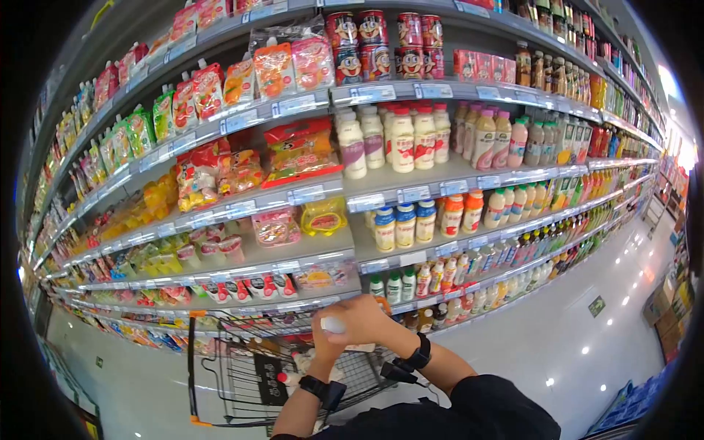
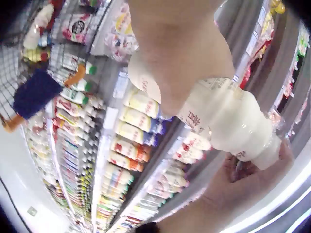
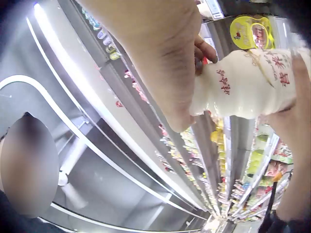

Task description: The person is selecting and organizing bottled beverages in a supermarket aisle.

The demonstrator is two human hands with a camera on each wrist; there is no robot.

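Observation:
Both hands hold one white plastic drink bottle (image 2: 233, 119) with red lettering, in front of the chest and over the shopping cart (image 1: 220, 400). The left hand (image 1: 323, 342) grips the bottle's wide base end. The right hand (image 1: 364, 320) has its fingers round the narrow neck end and hides the cap. In the right wrist view the bottle lies sideways between the two hands, its printed side showing. From the head view, only a small white patch of it appears between the fingers.
Long store shelves (image 1: 396, 264) full of bottled drinks, pouches, cans and snack bags run across the front. Inside the cart lie a red-capped bottle (image 1: 288, 378) and a dark panel (image 1: 270, 379). Cardboard boxes (image 1: 664, 308) stand across the aisle floor (image 1: 543, 352) at right.

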